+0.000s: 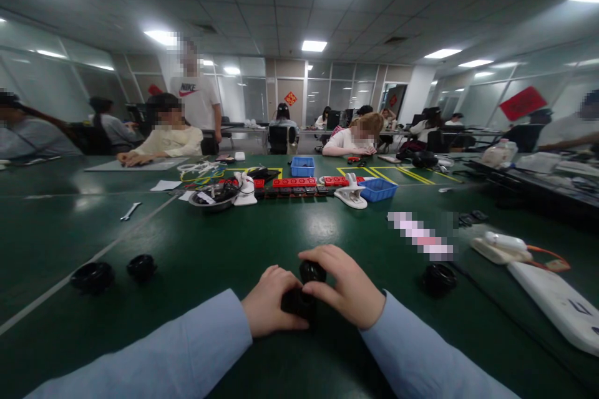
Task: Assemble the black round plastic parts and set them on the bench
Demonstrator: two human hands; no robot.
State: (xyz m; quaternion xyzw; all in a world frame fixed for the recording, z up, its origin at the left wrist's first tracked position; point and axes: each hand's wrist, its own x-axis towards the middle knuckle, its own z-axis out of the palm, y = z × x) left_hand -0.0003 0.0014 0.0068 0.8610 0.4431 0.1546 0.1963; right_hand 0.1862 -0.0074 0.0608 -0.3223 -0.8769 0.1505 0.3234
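Observation:
Near the front middle of the green table, my left hand is wrapped round a dark object low on the table. My right hand grips a glossy black rounded part between thumb and fingers, directly above the dark object; whether the two are joined cannot be told. Two black ring-like parts, a larger one and a smaller one, lie at the left. Another black round part sits to the right of my hands.
Farther back are a metal bowl, red strips, white clamps and blue baskets. A wrench lies left. At right are a white device, a cable and a phone-like item. People sit across the table.

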